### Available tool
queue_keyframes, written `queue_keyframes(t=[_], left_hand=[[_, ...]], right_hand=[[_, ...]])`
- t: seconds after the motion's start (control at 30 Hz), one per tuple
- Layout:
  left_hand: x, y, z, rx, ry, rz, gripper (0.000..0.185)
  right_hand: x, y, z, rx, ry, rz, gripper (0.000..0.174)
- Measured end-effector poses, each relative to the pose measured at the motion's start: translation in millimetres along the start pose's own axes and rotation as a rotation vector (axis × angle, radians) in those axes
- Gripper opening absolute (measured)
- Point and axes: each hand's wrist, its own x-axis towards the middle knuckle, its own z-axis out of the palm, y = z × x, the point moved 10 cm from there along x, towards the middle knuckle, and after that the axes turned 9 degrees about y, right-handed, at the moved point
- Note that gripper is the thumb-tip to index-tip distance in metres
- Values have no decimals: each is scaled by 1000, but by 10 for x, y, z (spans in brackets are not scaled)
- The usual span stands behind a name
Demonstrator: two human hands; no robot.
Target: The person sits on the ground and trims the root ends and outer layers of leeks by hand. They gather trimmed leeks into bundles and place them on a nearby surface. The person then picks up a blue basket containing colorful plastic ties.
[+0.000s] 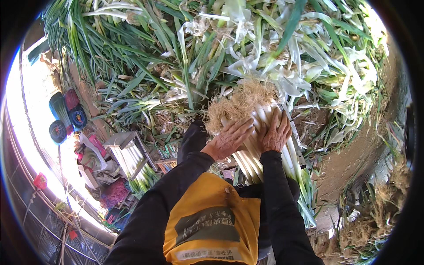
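A bundle of large green onions [246, 159] lies before me, white stalks side by side with the leaves towards my body. Their matted tan roots [243, 99] point away from me. My left hand [230, 137] rests flat across the stalks just below the roots. To its right, my right hand [275, 132] lies on the same bundle, fingers somewhat spread over the white shafts. Neither hand is closed around a stalk that I can see. A metal rack [296, 149] runs along the bundle's right side; the stalks and my arms hide most of it.
Heaped green onions with long leaves [109, 43] lie at the upper left. Stripped pale leaves [285, 63] cover the ground ahead. At left, a metal frame [132, 142] holds more onions, near spools [58, 132] and pink netting [114, 193]. Rooted onions [381, 205] are piled at lower right.
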Motion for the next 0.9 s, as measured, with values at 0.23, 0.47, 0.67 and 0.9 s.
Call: queue_keyframes(t=[0.23, 0.47, 0.67, 0.9], left_hand=[[67, -215, 84, 32, 151, -9, 85], [32, -220, 101, 36, 139, -21, 84], [60, -227, 69, 32, 122, -19, 84], [76, -215, 17, 67, 135, 4, 82]], right_hand=[[-23, -22, 55, -39, -49, 18, 81], [17, -60, 12, -28, -16, 15, 82], [6, -58, 43, -32, -27, 20, 81], [36, -87, 39, -64, -2, 3, 76]])
